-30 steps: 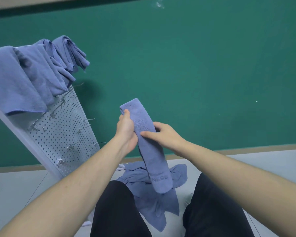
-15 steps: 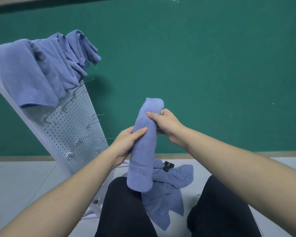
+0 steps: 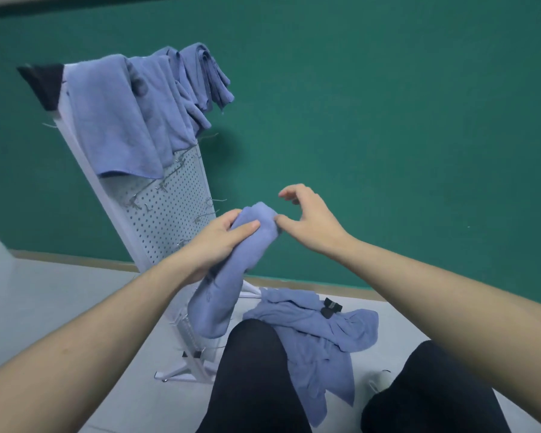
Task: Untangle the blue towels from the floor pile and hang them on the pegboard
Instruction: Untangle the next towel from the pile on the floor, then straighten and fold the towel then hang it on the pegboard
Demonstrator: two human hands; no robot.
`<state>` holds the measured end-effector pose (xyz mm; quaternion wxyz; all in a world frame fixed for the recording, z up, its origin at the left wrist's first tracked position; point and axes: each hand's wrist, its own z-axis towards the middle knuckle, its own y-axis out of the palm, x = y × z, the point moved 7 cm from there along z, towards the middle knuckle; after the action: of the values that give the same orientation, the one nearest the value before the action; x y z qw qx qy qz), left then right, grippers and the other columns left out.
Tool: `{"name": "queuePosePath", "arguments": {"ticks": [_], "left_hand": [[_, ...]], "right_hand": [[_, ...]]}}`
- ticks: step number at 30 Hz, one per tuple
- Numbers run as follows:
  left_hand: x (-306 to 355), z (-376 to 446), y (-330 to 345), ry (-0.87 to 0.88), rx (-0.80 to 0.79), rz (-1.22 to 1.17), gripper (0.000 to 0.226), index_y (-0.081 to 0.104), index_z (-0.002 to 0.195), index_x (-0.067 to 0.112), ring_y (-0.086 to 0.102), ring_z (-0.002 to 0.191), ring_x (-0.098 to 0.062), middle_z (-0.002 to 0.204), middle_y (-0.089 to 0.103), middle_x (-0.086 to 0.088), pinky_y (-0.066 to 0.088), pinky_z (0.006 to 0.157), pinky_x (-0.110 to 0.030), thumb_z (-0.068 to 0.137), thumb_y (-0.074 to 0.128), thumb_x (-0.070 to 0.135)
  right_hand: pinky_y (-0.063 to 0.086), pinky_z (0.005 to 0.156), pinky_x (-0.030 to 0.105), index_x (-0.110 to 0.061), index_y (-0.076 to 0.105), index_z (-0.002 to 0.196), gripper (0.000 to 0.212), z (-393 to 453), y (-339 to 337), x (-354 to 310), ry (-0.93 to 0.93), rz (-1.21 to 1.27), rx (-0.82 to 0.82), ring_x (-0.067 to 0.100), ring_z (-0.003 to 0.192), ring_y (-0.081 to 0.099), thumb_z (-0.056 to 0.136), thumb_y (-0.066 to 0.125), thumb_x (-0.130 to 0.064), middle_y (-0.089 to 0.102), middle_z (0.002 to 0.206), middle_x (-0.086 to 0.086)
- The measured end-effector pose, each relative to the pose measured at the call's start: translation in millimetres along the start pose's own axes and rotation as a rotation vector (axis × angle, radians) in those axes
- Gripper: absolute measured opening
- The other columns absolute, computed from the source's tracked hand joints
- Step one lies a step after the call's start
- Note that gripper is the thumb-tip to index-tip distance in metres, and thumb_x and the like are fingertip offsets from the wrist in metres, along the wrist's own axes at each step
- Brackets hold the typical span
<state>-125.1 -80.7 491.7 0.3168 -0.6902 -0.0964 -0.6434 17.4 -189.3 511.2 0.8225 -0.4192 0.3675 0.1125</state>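
Note:
A folded blue towel (image 3: 228, 276) hangs in front of me, and my left hand (image 3: 219, 242) grips it near its rounded top end. My right hand (image 3: 310, 223) hovers just right of that end. Its thumb tip touches the cloth while its fingers are loosely curled and lifted off it. The white pegboard (image 3: 166, 220) leans at the left, with several blue towels (image 3: 122, 120) draped over its top. On the floor between my knees lies the pile of blue towels (image 3: 313, 332).
A black clip (image 3: 331, 307) sits on the floor pile. Metal hooks (image 3: 206, 214) stick out of the pegboard near my left hand. A green wall (image 3: 388, 120) stands behind. My legs in black trousers (image 3: 250, 376) fill the bottom of the view.
My right hand has let go of the towel's top and opened. My left hand has slid up to grip near the top. The view has shifted right, and the pegboard is now more central.

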Motion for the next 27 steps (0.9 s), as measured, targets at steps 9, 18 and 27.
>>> {"name": "queuePosePath", "arguments": {"ticks": [9,18,27], "left_hand": [[21.1,45.2,-19.0,0.047,0.01,0.007,0.018,0.071,0.105,0.021,0.068,0.086,-0.012,0.101,0.076,-0.004,0.053,0.084,-0.034,0.091,0.071,0.033],[-16.6,108.8,-47.5,-0.088,0.043,-0.092,0.063,0.063,0.109,-0.003,0.061,0.089,-0.02,0.106,0.071,-0.023,0.043,0.085,-0.039,0.071,0.07,0.048],[-25.8,188.4,-79.2,0.019,0.334,-0.305,0.016,0.069,0.101,0.019,0.064,0.09,-0.016,0.1,0.074,-0.003,0.05,0.087,-0.035,0.094,0.064,0.033]], "right_hand": [[0.048,0.092,0.029,-0.024,0.066,0.11,0.026,68.3,16.5,-39.3,-0.22,-0.102,-0.334,0.01,0.098,0.062,0.099,0.055,-0.045,0.07,0.108,-0.012],[0.047,0.06,0.018,-0.015,0.063,0.079,0.043,149.5,25.2,7.7,0.011,-0.037,-0.414,0.004,0.062,0.057,0.088,0.066,-0.058,0.064,0.071,-0.01],[0.04,0.068,0.027,-0.017,0.058,0.084,0.012,237.0,43.5,53.1,0.059,0.149,-0.424,0.008,0.069,0.048,0.087,0.053,-0.028,0.055,0.075,-0.009]]}}
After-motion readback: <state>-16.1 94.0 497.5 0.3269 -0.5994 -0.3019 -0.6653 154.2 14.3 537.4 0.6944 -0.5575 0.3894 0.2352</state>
